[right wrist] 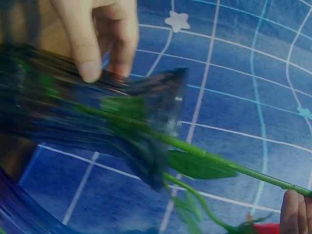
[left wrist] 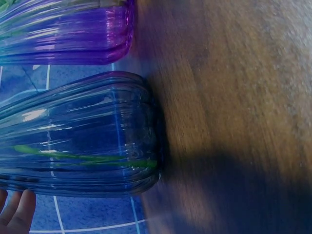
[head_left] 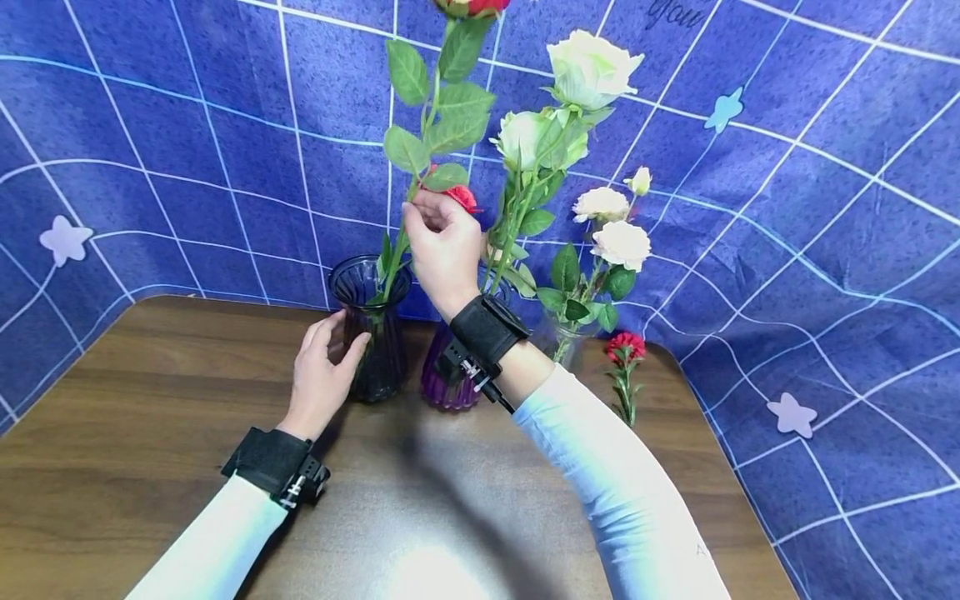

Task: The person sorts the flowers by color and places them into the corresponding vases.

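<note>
My right hand pinches the green stem of a tall red rose between thumb and fingertips; its bloom is cut off by the head view's top edge. The stem runs down into a dark, ribbed glass vase. Beside that vase's left side is my left hand, its thumb and fingertips touching the glass. A second red flower is partly covered by my right hand. Through the glass, the left wrist view shows a green stem end near the vase bottom.
A purple vase with pale green-white roses stands close by on the right. Farther right, a clear vase holds pale pink roses. One red carnation lies on the wooden table. Behind hangs a blue grid cloth.
</note>
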A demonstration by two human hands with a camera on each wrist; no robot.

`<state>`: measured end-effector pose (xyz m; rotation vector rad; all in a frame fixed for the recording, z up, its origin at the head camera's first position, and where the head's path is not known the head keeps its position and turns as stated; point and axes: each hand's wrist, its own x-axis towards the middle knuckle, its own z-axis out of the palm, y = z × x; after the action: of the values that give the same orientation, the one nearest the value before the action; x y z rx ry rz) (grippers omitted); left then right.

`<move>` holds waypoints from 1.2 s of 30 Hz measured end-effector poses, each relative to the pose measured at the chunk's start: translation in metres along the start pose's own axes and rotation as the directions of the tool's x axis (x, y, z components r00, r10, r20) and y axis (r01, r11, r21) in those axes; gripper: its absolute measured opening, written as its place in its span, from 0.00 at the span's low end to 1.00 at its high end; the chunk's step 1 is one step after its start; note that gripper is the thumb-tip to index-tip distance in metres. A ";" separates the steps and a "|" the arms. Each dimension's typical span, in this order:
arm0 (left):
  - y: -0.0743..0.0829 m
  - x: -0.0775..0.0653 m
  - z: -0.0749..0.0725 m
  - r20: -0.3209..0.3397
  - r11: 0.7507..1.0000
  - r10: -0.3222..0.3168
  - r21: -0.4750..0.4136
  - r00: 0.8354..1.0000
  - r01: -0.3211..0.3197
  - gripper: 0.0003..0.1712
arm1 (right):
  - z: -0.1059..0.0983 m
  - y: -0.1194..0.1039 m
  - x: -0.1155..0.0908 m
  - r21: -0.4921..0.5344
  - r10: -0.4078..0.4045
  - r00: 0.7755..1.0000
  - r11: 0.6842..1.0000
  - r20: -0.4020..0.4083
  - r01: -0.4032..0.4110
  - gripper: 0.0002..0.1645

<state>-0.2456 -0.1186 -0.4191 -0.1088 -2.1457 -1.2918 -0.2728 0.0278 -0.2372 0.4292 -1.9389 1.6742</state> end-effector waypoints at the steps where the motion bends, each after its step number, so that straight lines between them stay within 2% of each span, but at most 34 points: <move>1: 0.000 0.000 0.000 -0.002 1.000 0.000 -0.001 1.000 0.000 0.27 | 0.001 0.003 -0.001 -0.007 0.005 1.000 1.000 0.001 -0.005 0.10; 13: -0.001 0.000 0.002 -0.011 1.000 0.007 -0.007 1.000 -0.007 0.26 | 0.008 0.024 -0.018 -0.121 0.112 0.992 0.987 0.051 -0.105 0.10; 21: -0.001 0.000 0.001 -0.014 1.000 0.005 0.001 1.000 -0.005 0.26 | 0.012 0.034 -0.024 -0.216 0.218 0.966 0.959 0.140 -0.185 0.09; 26: -0.001 0.000 0.002 -0.017 1.000 0.005 -0.010 1.000 -0.005 0.26 | 0.010 0.035 -0.024 -0.281 0.243 0.953 0.941 0.178 -0.188 0.08; 31: -0.002 -0.001 0.002 -0.013 1.000 -0.004 -0.027 1.000 0.003 0.27 | 0.009 0.032 -0.024 -0.288 0.284 0.936 0.932 0.207 -0.219 0.09; 36: -0.004 -0.002 0.001 -0.009 1.000 -0.006 -0.028 1.000 0.006 0.27 | 0.007 0.028 -0.024 -0.353 0.275 0.941 0.915 0.196 -0.194 0.09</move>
<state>-0.2457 -0.1191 -0.4237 -0.1082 -2.1226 -1.3235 -0.2705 0.0239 -0.2747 0.2865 -2.4871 1.4457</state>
